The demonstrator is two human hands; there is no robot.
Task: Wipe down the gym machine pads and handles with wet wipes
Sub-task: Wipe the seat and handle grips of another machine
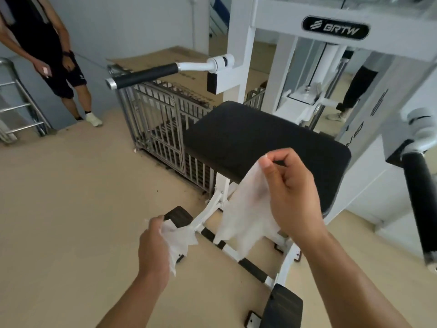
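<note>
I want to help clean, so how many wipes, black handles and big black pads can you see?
Wet wipes: 2, one held in the left hand, one pinched by the right hand
Black handles: 2, left handle, right handle
Big black pads: 1, knee pad
Total: 5

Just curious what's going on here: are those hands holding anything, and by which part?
Yes. The right hand pinches a wipe by its top corner, so it hangs open. The left hand grips a second, bunched wipe around its middle.
</note>
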